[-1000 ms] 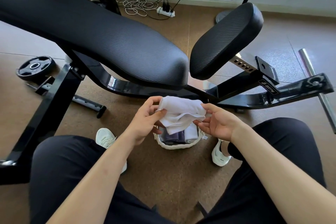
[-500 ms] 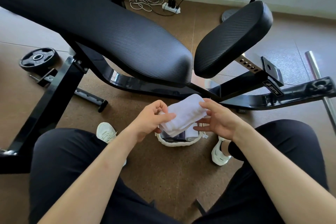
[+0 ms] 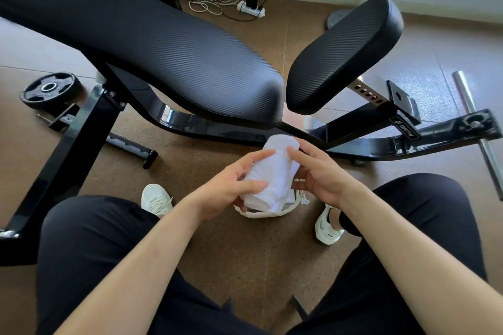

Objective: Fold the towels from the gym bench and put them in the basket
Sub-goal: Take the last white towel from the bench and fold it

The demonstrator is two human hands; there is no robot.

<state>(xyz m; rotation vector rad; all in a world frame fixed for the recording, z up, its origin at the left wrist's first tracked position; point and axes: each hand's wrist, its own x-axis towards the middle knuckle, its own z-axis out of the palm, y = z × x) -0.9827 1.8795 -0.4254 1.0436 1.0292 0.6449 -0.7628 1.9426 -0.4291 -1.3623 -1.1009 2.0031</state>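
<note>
A white folded towel (image 3: 272,171) is held between both hands, low over a small white rope basket (image 3: 268,213) on the floor between my feet. My left hand (image 3: 231,187) grips the towel's left side, thumb across its near end and fingers over the top. My right hand (image 3: 318,174) touches the towel's right side with fingers spread and nearly straight. The towel and my hands hide most of the basket; only its near rim shows. The black gym bench (image 3: 174,51) above has no towel on its visible pads.
The bench's black steel frame (image 3: 206,128) runs just behind the basket. A weight plate (image 3: 50,88) lies at the left, a steel bar (image 3: 479,130) at the right, a power strip with cables (image 3: 250,7) by the wall. My white shoes (image 3: 156,198) flank the basket.
The towel went from a loose bundle to a tighter fold and came down closer to the basket. Both hands moved lower with it.
</note>
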